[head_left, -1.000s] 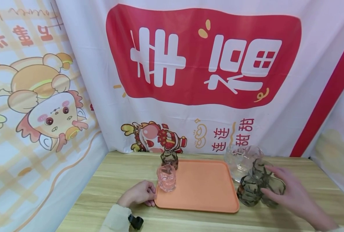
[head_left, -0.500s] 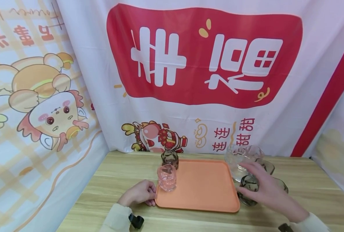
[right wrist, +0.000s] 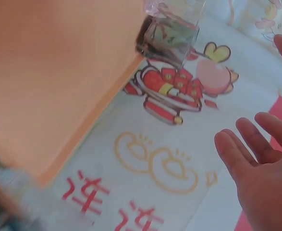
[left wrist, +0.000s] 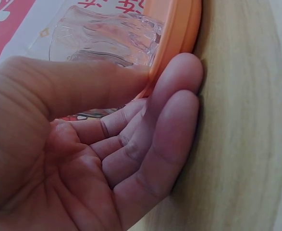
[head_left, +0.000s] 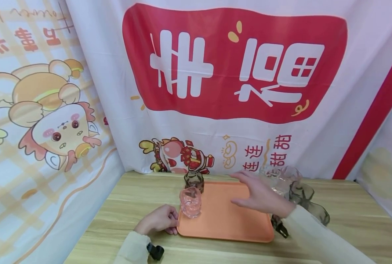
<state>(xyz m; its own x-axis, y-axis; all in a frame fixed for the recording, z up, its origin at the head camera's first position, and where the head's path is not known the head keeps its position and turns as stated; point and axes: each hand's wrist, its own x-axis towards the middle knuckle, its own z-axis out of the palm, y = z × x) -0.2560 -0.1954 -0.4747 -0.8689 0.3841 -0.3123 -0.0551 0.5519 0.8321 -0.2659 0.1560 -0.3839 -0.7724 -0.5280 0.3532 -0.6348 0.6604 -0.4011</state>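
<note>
My left hand [head_left: 161, 219] is at the left edge of an orange tray [head_left: 229, 223]. In the left wrist view, its thumb and curled forefinger pinch the tray rim [left wrist: 181, 26]. Near that hand, a pinkish clear glass [head_left: 191, 205] stands on the tray. A smoky dark glass [head_left: 194, 181] is just behind it, at the back left corner. Over the right part of the tray hovers my right hand [head_left: 262, 194], thumb and fingers spread, holding nothing. The right wrist view shows those fingers [right wrist: 232, 154] relaxed and apart from the tray [right wrist: 49, 72].
Right of the tray stand clear glasses [head_left: 290, 173] and dark glasses [head_left: 318, 212], partly covered by my right forearm. A white printed cloth [head_left: 169, 124] hangs behind the wooden table [head_left: 116, 209], with another cloth [head_left: 50, 146] along the left side.
My right hand has left the dark glasses on the right and swept left over the tray, with nothing in it. The left hand, tray and glasses on the left have stayed put.
</note>
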